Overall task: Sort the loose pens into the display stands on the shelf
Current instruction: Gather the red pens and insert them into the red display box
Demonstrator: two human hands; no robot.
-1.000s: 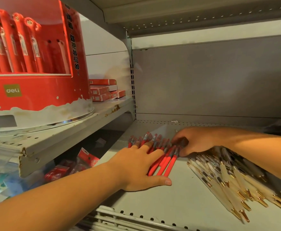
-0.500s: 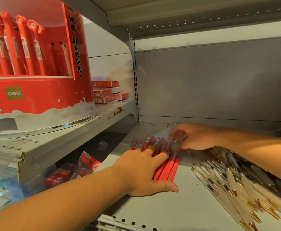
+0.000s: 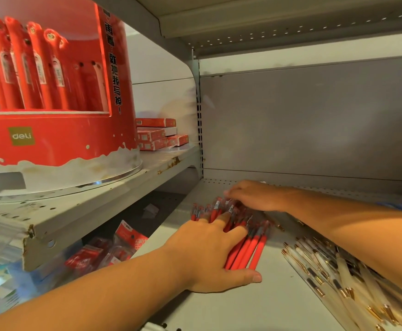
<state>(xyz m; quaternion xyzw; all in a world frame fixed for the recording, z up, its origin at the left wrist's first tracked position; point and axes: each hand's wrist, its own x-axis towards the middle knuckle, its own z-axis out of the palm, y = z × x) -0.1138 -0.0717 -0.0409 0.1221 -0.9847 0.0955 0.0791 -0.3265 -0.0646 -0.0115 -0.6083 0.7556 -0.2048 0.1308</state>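
Note:
Several loose red pens (image 3: 247,249) lie in a bunch on the grey shelf (image 3: 254,309). My left hand (image 3: 209,254) rests flat on their lower ends, fingers spread over them, thumb on the shelf. My right hand (image 3: 254,195) lies palm down on the capped ends at the back of the bunch, fingers curled over them. A pile of cream pens with gold clips (image 3: 338,280) lies to the right, partly under my right forearm. A round red display stand (image 3: 51,99) holding upright red pens sits on the higher shelf at left.
Flat red boxes (image 3: 159,137) are stacked behind the stand. Red packets (image 3: 114,247) lie on a lower level under the left shelf. The grey back wall (image 3: 314,120) closes the bay behind my hands.
My right hand has slid left along the back of the red pens and now covers their capped ends. My left hand has stayed pressed on the bunch.

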